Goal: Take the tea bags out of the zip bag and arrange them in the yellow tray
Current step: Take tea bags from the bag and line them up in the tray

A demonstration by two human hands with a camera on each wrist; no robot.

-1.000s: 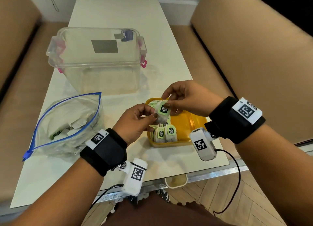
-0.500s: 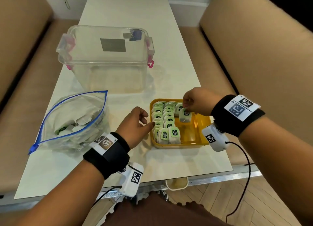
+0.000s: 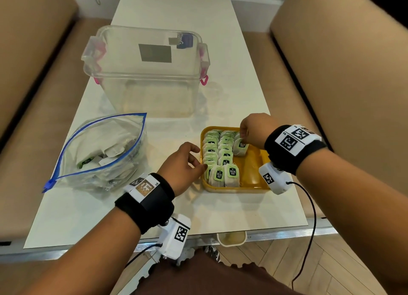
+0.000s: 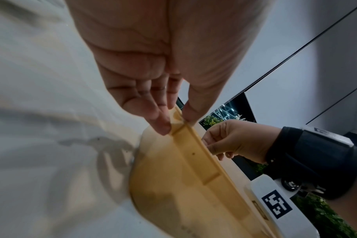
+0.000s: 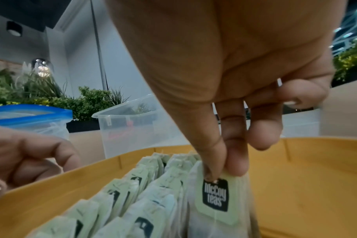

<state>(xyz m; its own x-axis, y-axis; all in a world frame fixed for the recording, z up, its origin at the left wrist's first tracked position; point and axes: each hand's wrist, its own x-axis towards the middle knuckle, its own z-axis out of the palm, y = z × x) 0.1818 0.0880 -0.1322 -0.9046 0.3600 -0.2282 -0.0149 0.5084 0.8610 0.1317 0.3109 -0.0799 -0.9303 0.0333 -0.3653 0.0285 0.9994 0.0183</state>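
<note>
The yellow tray (image 3: 254,168) lies on the white table near its front edge. Two rows of green-tagged tea bags (image 3: 217,153) stand in its left part. My right hand (image 3: 242,138) pinches one tea bag (image 3: 240,148) by its top, upright beside the second row at the far end; the right wrist view shows thumb and finger on its tag (image 5: 214,199). My left hand (image 3: 199,160) is at the tray's left rim, and in the left wrist view its thumb and fingers (image 4: 161,127) pinch that rim (image 4: 183,177). The open zip bag (image 3: 101,153), blue-edged, holds several more tea bags at the left.
A clear plastic box (image 3: 145,74) with pink latches stands behind the tray and zip bag. Tan sofas run along both sides of the table (image 3: 220,210). A small cup (image 3: 231,238) hangs at the table's front edge. The tray's right part is bare.
A second ago both hands held the tea bag above the tray. The right hand has lowered it into the tray; the left let go and moved to the tray's left rim.
</note>
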